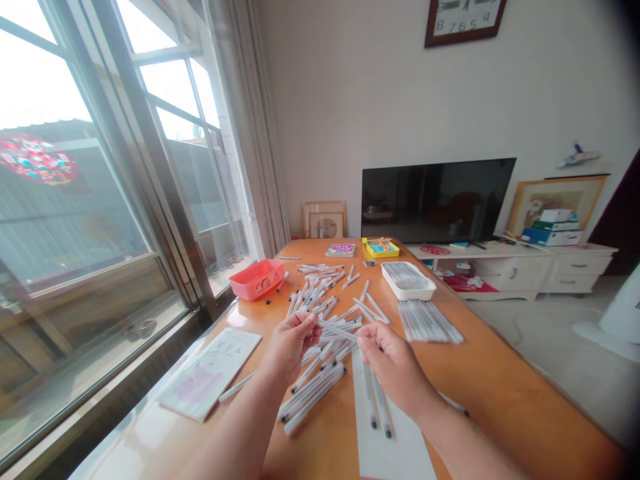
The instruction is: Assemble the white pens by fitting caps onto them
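My left hand [299, 339] and my right hand [387, 353] are raised over the table, fingers pinched. A slim whitish pen [339, 331] spans the gap between them, an end in each pinch; whether it is one piece or two parts I cannot tell. Below and beyond lies a loose heap of pens [317, 387] with clear-white barrels and black ends. Under my right hand is a white sheet [395, 440] with two black-ended pens [381, 400] on it. To the right, clear tubes [429, 321] lie side by side in a neat row.
A red plastic basket [256, 280] stands at the left edge, above a paper booklet [210, 373]. At the right is a white tray [407, 281] holding grey-white sticks. Toward the far end are a yellow box [381, 249] and a colourful booklet [341, 251]. Windows flank the table's left side.
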### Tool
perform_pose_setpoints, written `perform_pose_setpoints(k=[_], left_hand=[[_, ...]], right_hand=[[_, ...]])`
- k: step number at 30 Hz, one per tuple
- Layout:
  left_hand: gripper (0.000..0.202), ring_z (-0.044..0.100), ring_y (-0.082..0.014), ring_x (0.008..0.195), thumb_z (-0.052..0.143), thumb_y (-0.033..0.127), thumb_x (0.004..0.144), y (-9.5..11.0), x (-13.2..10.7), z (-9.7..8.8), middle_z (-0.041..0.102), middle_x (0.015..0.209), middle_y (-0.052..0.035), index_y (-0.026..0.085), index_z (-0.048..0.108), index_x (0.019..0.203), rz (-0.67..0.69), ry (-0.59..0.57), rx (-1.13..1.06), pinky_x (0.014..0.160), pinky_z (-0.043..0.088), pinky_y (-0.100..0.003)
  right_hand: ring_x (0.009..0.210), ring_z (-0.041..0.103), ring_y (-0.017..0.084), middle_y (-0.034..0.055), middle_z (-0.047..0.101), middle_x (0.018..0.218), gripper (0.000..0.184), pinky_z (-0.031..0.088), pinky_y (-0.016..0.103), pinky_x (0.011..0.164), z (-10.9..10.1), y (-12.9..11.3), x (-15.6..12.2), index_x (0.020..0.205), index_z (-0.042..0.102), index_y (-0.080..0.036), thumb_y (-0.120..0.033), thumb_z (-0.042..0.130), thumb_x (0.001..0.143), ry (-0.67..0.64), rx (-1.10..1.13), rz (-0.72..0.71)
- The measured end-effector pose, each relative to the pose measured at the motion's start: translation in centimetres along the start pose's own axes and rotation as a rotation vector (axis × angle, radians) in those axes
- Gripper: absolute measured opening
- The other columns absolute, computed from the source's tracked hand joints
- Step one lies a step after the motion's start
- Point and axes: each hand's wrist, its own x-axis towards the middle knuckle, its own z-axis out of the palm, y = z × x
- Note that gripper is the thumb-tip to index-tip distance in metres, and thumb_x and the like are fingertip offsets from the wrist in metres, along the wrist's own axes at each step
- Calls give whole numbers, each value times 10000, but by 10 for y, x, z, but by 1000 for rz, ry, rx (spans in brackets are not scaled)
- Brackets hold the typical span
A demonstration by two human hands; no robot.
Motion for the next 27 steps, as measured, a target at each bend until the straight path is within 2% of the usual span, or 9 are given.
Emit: perform_pose_setpoints(k=[5, 9, 13, 27], left_hand=[[334, 614, -108, 635, 850, 391, 676, -6, -6, 8, 648, 701, -33, 134, 697, 824, 45, -2, 82, 625, 511, -211], [336, 631, -116, 667, 851, 334, 681, -9, -11, 15, 656, 751, -34, 134, 708, 911, 20, -35, 18, 672, 531, -233], [302, 637, -109, 677, 844, 283, 701, -9, -16, 21, 656, 761, -31, 126, 702, 918, 7, -38, -43, 694, 533, -226], [266, 627, -79, 644, 822, 230, 743, -10, -27, 35, 656, 758, -23, 120, 706, 955, 28, -46, -135, 667, 531, -177]], right_hand=[[516, 366, 112, -53, 491, 586, 248, 291, 244, 503, 5, -2, -4, 958, 645, -204, -437, 573, 908, -114, -27, 39], [562, 449, 125, -23, 599, 654, 264, 345, 249, 545, 5, 0, -4, 1017, 682, -203, -419, 568, 915, -91, -93, -4], [606, 517, 136, -2, 667, 727, 256, 388, 250, 579, 5, 3, -3, 1014, 691, -203, -397, 546, 929, -71, -159, -55], [638, 560, 140, 3, 675, 741, 205, 416, 252, 616, 8, -1, -6, 945, 673, -195, -354, 546, 925, -8, -177, -103]])
